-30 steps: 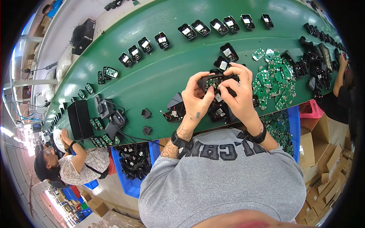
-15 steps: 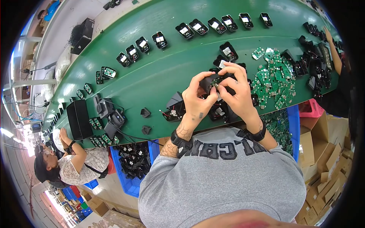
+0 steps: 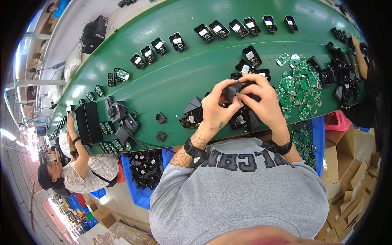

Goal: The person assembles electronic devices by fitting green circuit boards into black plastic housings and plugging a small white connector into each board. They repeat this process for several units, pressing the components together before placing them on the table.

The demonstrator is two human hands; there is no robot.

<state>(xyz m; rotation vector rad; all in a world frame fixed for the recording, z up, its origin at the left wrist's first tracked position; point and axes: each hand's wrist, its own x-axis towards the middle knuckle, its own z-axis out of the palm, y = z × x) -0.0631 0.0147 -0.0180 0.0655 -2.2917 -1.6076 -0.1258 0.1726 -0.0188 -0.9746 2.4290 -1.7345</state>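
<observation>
Both hands hold one small black plastic box (image 3: 236, 90) above the green tabletop (image 3: 183, 69). The left hand (image 3: 215, 109) grips its near side; the right hand (image 3: 264, 102) pinches its top.

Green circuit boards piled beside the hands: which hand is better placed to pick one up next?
Probably the right hand. The green circuit boards lie just to its right on the green table, while the left hand sits farther away, gripping the black housing.
</observation>
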